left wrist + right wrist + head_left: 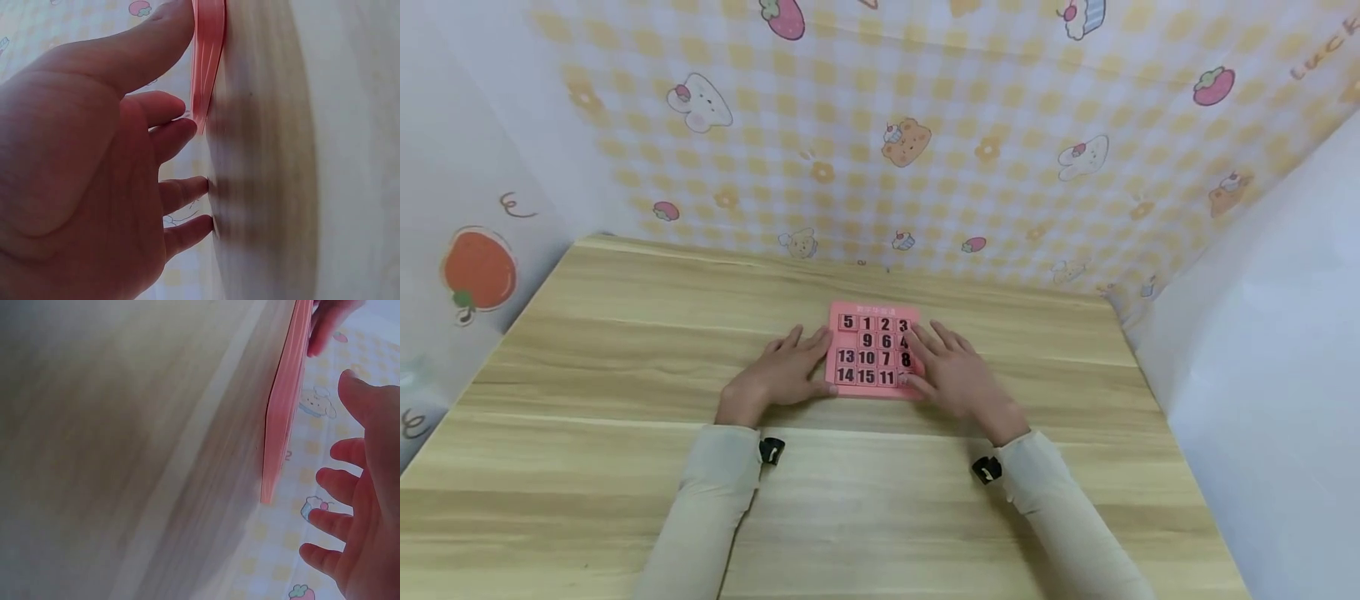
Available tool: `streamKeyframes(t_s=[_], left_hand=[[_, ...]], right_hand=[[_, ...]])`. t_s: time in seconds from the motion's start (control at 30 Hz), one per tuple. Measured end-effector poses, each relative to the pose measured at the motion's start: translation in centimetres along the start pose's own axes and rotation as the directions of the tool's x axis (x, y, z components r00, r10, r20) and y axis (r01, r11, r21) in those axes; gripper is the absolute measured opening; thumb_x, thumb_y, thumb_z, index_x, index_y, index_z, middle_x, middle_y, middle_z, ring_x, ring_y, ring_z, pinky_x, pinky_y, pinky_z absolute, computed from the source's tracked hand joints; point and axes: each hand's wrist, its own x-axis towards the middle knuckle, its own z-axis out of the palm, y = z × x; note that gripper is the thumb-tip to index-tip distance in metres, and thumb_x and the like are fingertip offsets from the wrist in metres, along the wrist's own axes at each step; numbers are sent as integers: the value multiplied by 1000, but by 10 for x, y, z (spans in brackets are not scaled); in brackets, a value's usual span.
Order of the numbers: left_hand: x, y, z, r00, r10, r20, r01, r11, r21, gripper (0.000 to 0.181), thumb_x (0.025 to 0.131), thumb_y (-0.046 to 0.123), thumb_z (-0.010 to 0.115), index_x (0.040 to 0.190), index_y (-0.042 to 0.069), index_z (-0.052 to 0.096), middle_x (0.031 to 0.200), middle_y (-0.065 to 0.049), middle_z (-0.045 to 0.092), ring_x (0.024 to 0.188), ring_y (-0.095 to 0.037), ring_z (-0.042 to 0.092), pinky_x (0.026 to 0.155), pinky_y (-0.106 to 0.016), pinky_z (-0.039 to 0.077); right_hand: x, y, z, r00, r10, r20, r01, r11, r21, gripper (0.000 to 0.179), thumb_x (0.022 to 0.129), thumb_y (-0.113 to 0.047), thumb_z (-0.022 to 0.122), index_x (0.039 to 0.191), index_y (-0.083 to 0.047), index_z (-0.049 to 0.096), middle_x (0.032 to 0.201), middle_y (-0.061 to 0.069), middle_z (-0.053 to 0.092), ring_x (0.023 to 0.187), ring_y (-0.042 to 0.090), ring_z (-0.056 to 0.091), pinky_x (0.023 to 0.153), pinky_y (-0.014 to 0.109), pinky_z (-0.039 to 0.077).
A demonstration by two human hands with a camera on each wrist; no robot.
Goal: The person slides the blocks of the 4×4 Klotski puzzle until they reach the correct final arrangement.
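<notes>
Fingers spread on both hands, nothing pinched. Left hand [786, 372] rests against the pink number puzzle [876, 350] mid-frame, probably steadying it; right hand [957, 377] hovers over the right-column tiles [906, 360], within easy reach I guess. Right wrist cam shows that gap, head view looks like contact.

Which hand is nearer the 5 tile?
Left. The left hand is at the left edge of the pink board, near the 5 tile; the right hand is across at the right side.
</notes>
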Motion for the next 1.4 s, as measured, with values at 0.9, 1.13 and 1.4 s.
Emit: streamKeyframes(t_s=[0.9, 1.13, 1.4], left_hand=[[1, -1, 2, 1000, -16, 18, 16, 1000, 20, 83, 95, 48, 59, 159, 13, 20, 166, -5, 11, 152, -41, -3, 122, -58, 4], [0, -1, 2, 1000, -21, 15, 21, 1000, 5, 83, 95, 47, 60, 159, 12, 20, 166, -5, 11, 152, -41, -4, 122, -59, 4], [1, -2, 2, 1000, -16, 18, 16, 1000, -12, 82, 96, 46, 60, 159, 12, 19, 166, -5, 12, 152, -41, -5, 121, -59, 3]], right_hand=[[27, -30, 5, 994, -68, 88, 66, 997, 30, 71, 99, -64, 36, 156, -21, 33, 162, 0, 29, 152, 31, 19, 122, 53, 19], [32, -34, 5, 994, -67, 91, 64, 998, 28, 69, 99, -64, 36, 155, -24, 35, 162, -2, 29, 152, 31, 20, 121, 54, 21], [35, -38, 4, 991, -50, 123, 49, 999, 6, 66, 100, -63, 35, 155, -26, 35, 162, -4, 27, 152, 29, 21, 120, 54, 23]])
